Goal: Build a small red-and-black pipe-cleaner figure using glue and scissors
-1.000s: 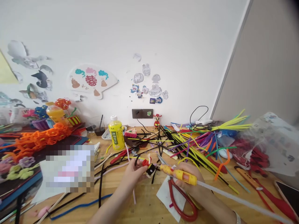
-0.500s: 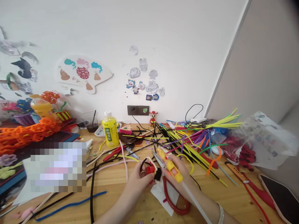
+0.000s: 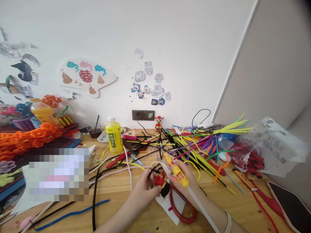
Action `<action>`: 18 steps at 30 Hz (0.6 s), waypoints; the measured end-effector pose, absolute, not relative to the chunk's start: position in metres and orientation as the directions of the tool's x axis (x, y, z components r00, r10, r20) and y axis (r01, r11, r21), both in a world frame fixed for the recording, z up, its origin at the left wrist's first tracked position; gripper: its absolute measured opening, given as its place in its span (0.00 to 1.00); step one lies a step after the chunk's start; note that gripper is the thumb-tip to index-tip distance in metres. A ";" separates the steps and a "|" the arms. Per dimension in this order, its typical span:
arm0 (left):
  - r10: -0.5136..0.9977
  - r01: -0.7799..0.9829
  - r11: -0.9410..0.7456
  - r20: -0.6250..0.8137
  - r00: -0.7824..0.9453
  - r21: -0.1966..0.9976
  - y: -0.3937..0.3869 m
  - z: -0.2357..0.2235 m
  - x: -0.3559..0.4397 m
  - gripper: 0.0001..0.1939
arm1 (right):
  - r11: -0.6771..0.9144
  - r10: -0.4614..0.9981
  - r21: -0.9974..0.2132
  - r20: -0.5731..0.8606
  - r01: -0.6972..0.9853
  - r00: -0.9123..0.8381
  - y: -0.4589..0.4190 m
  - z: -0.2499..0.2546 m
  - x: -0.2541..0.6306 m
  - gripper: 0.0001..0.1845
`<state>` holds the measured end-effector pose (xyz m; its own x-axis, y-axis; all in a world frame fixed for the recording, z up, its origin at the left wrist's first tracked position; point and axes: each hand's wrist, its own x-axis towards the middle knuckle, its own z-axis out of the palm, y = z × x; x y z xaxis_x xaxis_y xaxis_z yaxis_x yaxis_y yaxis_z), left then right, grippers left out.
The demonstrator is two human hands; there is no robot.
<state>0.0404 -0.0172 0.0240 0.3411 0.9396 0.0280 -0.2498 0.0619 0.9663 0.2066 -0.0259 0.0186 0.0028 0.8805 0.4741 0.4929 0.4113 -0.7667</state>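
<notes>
My left hand [image 3: 143,186] pinches a small red and black pipe-cleaner figure [image 3: 162,185] just above the wooden table [image 3: 121,202]. My right hand [image 3: 188,183] is closed round a yellow glue gun [image 3: 176,170] whose tip points up and to the left, beside the figure. A white glue stick [image 3: 201,210] trails from the back of the gun along my right forearm. Under the hands lie a white paper scrap [image 3: 167,205] and a red loop [image 3: 182,208], perhaps a scissor handle.
A heap of coloured pipe cleaners [image 3: 201,145] covers the table's right half. A yellow drink bottle [image 3: 113,135] stands at the back middle. Orange pipe-cleaner flowers [image 3: 29,136] sit at the left, a plastic bag [image 3: 279,147] and a dark phone [image 3: 291,207] at the right.
The glue gun has swung from lying level to tip-up at the left. My left hand has turned the figure and brought it lower. The camera has shifted slightly right.
</notes>
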 end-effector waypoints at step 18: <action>0.993 -0.191 0.113 -0.106 0.051 0.975 0.002 0.034 0.010 0.19 | 0.593 0.803 -0.681 0.539 0.429 -0.254 -0.034 0.019 0.232 0.31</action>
